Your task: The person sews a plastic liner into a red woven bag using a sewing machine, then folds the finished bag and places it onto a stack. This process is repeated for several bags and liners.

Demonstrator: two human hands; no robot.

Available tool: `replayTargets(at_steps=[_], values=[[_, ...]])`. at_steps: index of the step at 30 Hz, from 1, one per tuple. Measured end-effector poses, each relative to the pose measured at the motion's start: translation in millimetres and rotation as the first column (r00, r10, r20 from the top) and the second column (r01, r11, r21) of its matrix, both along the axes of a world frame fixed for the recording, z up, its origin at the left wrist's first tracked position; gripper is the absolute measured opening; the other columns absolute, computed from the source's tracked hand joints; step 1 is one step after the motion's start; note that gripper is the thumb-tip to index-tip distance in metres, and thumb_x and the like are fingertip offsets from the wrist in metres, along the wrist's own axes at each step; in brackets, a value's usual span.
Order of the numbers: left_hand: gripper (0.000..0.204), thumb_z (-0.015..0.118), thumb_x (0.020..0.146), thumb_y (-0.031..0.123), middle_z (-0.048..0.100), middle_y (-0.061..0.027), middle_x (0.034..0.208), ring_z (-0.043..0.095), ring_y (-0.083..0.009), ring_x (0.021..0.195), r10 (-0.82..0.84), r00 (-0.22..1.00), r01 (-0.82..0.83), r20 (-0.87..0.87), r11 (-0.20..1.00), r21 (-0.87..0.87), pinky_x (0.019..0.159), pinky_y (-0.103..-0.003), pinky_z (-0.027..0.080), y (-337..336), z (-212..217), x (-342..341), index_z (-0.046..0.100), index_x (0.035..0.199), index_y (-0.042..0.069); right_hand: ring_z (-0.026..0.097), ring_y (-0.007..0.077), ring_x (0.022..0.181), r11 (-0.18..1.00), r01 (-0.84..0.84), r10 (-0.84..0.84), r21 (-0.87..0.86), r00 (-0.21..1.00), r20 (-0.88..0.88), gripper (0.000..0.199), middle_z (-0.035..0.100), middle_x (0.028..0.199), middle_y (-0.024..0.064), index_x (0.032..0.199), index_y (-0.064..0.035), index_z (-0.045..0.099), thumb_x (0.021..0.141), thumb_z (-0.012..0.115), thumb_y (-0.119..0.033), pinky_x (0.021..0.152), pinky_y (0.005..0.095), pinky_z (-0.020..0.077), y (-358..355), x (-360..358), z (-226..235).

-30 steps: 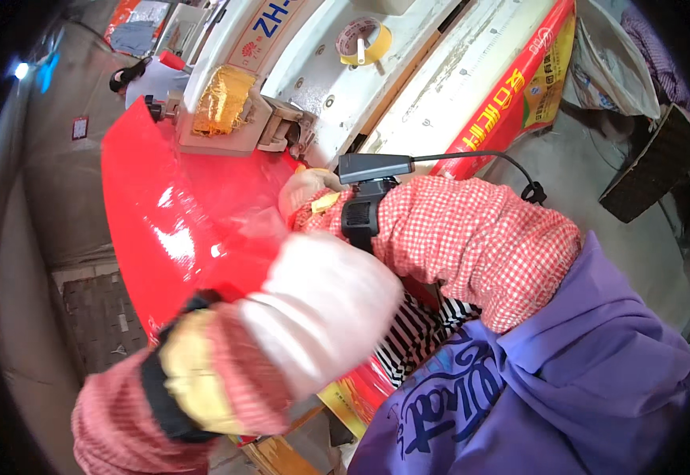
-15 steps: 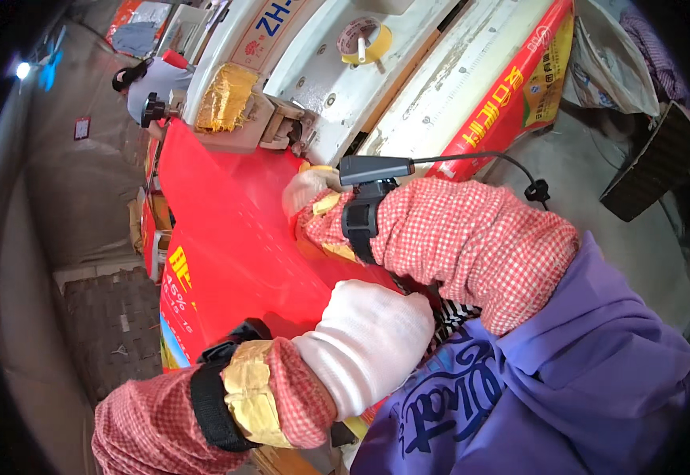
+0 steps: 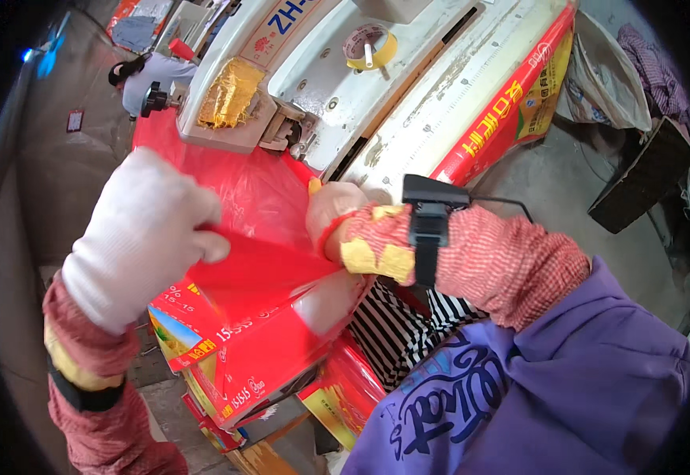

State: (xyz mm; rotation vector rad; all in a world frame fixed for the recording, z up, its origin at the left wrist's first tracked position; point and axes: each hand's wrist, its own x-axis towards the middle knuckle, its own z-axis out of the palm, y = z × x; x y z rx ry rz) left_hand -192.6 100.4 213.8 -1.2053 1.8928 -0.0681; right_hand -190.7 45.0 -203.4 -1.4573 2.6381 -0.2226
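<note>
The left hand (image 3: 143,233), in a white glove, has its fingers pinched closed on the edge of a red plastic bag (image 3: 262,273); the right hand (image 3: 337,218), also gloved, grips the same bag at the opposite edge, fingers curled shut round the film; the sheet runs taut between the two sets of fingers, seemingly to keep it flat and open; beyond the fingers sits a white sealing machine (image 3: 377,95) with a tape roll (image 3: 371,46); below them lies a stack of red printed bags (image 3: 258,372).

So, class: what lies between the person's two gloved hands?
In the head view, a taut stretch of red plastic bag spans from the left hand to the right hand; both grip it.
</note>
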Motion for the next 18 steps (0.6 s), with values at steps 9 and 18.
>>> replayTargets(at_steps=[9, 18], values=[[0.014, 0.056, 0.073, 0.019, 0.054, -0.0074, 0.053, 0.058, -0.0264, 0.053, -0.047, 0.825, 0.049, -0.564, 0.999, -0.011, 0.049, -0.038, 0.045, 79.3, -110.8, -54.7, 0.057, 0.062, 0.011, 0.063, 0.0299, 0.061, 0.465, -0.799, 0.881, -0.381, 0.458, 0.115, 0.032, 0.064, 0.069, 0.0153, 0.078, -0.0029, 0.064, 0.088, 0.042, -0.024, 0.051, 0.0409, 0.0482, 23.7, -17.5, 129.4], [0.006, 0.056, 0.068, 0.014, 0.058, -0.0114, 0.063, 0.059, -0.0307, 0.062, -0.026, 0.893, -0.154, -0.450, 0.921, -0.358, 0.054, -0.041, 0.046, 9.5, -192.6, 42.9, 0.058, 0.065, 0.009, 0.062, 0.0286, 0.088, 0.459, -0.788, 0.675, -0.409, 0.010, 0.738, 0.037, 0.063, 0.098, 0.0189, 0.117, -0.0090, 0.055, 0.082, 0.050, -0.018, 0.069, 0.0400, 0.0503, -22.5, -45.2, 145.4]])
